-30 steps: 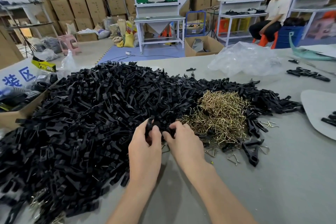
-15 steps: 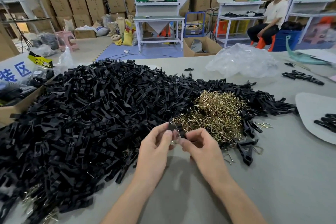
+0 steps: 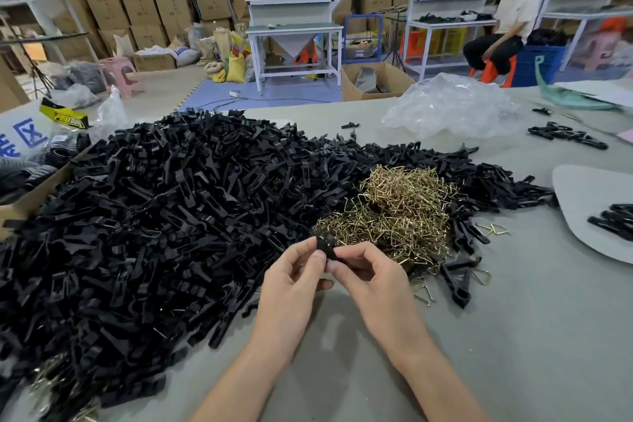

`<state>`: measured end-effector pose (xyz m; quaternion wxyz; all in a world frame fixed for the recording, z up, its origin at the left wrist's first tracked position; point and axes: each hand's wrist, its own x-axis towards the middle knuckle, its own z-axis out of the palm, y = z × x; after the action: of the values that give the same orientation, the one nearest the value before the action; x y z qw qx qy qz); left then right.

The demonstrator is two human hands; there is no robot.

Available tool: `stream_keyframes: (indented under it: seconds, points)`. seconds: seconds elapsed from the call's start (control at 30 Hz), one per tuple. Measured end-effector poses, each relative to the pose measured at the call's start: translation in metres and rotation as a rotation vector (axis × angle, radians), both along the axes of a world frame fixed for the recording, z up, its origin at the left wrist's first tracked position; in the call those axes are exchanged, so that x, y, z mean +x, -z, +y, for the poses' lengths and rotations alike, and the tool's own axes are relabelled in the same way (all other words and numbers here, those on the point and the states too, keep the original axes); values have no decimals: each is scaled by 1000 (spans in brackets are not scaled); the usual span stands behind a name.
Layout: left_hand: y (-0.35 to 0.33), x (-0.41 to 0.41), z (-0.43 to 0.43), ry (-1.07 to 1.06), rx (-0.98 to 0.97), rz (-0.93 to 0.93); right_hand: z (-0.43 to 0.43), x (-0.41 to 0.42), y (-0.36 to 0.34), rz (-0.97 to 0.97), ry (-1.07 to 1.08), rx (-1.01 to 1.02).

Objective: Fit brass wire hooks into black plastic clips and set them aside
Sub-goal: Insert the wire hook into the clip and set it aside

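A small black plastic clip [image 3: 325, 245] is held up in front of me, pinched between my left hand [image 3: 294, 279] and my right hand [image 3: 371, 276]. Whether a wire hook is in it I cannot tell. Behind my right hand lies a tangled heap of brass wire hooks [image 3: 397, 212]. A very large pile of black plastic clips [image 3: 164, 216] covers the left and middle of the grey table [image 3: 513, 336]. A few loose hooks [image 3: 424, 295] and a black clip [image 3: 457, 279] lie right of my hands.
A crumpled clear plastic bag [image 3: 452, 108] sits at the back right. A grey board [image 3: 589, 212] with black clips [image 3: 615, 219] lies at the far right. More clips [image 3: 565, 135] lie beyond it. A cardboard box [image 3: 27, 195] stands at the left edge. A seated person [image 3: 507, 17] is in the background.
Both hands have drawn back from the edge of the pile toward me and lifted a black clip, which they now pinch together above the table.
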<state>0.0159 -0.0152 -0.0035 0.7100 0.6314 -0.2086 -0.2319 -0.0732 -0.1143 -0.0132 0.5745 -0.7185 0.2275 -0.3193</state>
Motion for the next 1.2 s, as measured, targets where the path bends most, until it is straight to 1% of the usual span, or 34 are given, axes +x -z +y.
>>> stream_keyframes:
  seconds: [0.13, 0.23, 0.33, 0.4, 0.67, 0.87, 1.0, 1.2]
  points:
    - [0, 0, 2, 6, -2, -41, 0, 1, -1, -33, 1, 52]
    - [-1, -1, 1, 5, -24, -57, -5, 1, -3, -80, 2, 188]
    - [-1, -1, 1, 10, -35, -56, -8, 2, -3, -135, -51, 363]
    - [-1, -1, 1, 25, -32, -67, -9, 2, -4, -159, -90, 419]
    - [1, -3, 1, 14, -31, -164, -8, 1, -5, -154, -105, 425]
    - [2, -2, 1, 9, -7, -178, -6, 0, -7, -154, -108, 397]
    - [4, -2, 3, -21, 31, -269, -5, 0, -8, -163, -121, 397]
    - [6, -7, 4, -53, 115, -432, -8, -1, -10, -188, -95, 464]
